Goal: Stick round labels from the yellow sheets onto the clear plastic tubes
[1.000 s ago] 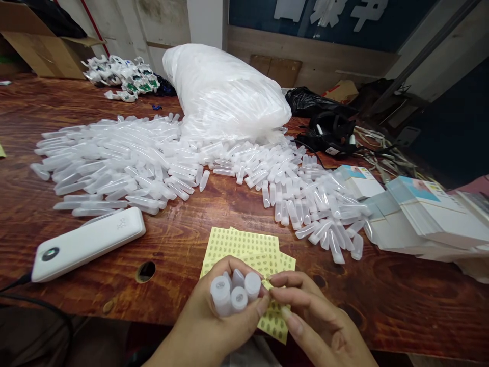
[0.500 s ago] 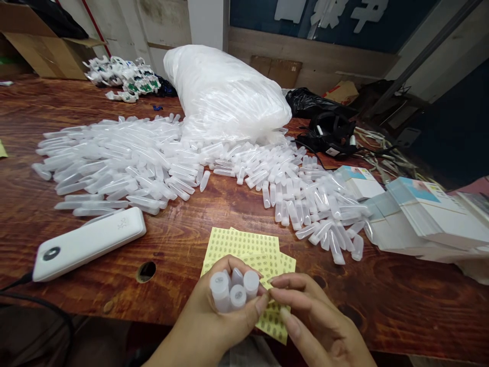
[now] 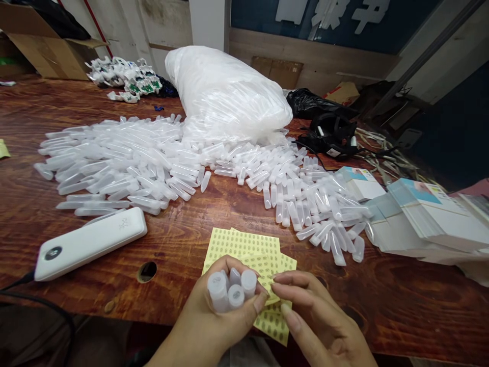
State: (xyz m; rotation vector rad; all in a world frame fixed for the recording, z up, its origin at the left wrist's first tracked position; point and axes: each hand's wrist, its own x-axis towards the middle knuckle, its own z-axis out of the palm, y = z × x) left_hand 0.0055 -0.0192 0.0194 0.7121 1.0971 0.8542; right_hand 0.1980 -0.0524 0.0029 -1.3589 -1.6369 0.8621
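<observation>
My left hand [image 3: 214, 316] is closed around several small translucent plastic tubes [image 3: 218, 290], held with their ends facing me. Dark printed marks show on at least two of those round ends. Beneath the hands lie yellow sticker sheets [image 3: 244, 242] with rows of small dark labels, and one sheet passes close behind my left thumb; whether the thumb grips it, I cannot tell. My right hand [image 3: 317, 318] is just to the right, over the sheets' edge. Its thumb and fingers are bent but apart, with nothing visible between them.
A wide heap of similar tubes [image 3: 126, 158] spreads across the wooden table [image 3: 179, 255] before a big white plastic bag [image 3: 229, 92]. To the left lie a white power bank [image 3: 91, 244] and a hole [image 3: 147, 272]. Stacked printed boxes [image 3: 439, 214] stand right.
My right fingertips have drawn slightly away from my left thumb, to the right. The tubes in my left hand have shifted a little left; the heap is unchanged.
</observation>
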